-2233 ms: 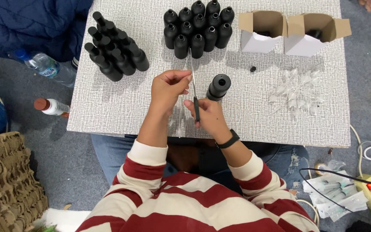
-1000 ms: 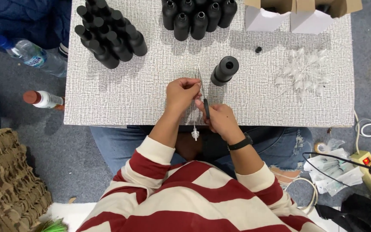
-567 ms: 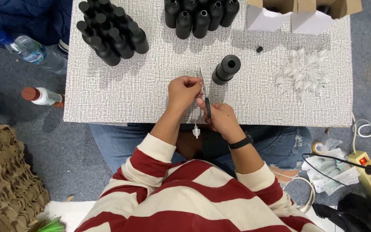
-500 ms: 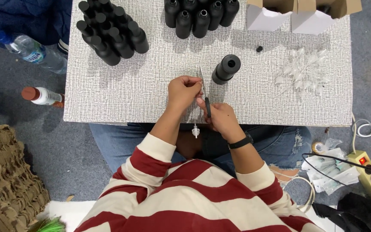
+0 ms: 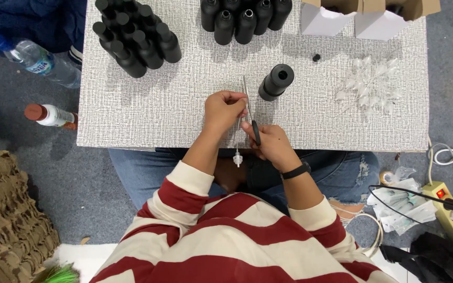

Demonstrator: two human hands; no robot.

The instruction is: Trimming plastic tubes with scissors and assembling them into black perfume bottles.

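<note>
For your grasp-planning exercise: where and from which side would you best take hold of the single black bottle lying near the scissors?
Grip the lone black bottle around its round body, probably from above. It lies on its side on the table, open mouth toward the far right, with clear space around it, apart from the right hand.

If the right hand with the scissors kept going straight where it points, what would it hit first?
Probably the lone black bottle lying beside the blade tips of the scissors in the right hand; height is hard to judge.

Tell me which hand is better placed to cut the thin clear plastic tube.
Probably the right hand: it grips the black-handled metal scissors, blades beside the thin clear plastic tube. The left hand only pinches its upper end.
</note>
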